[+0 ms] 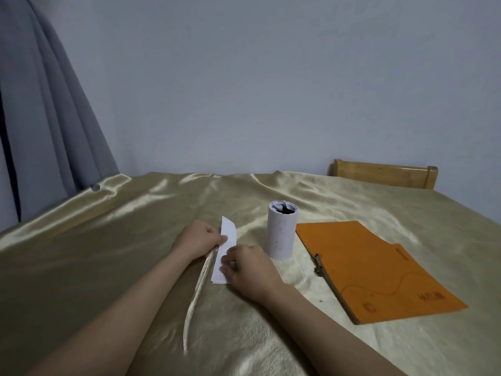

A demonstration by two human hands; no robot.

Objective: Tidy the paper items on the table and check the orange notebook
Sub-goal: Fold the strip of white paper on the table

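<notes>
Both forearms reach in from the bottom edge, hands meeting at a white folded paper (226, 251) mid-desk. Left hand (196, 240) pinches the paper's left edge, fingers closed on it, far end lifted. Right hand (249, 270) presses flat on its near end, fingertips hidden under the knuckles. Paper roll (282, 232) stands upright just right of the hands. Orange notebook (376, 270) lies closed, right of the roll; cover print too blurred to read. Gold cloth covers the desk (108, 267).

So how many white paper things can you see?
2: a folded paper strip held in both hands, and an upright paper roll beside the orange notebook. More could hide under the hands.
</notes>
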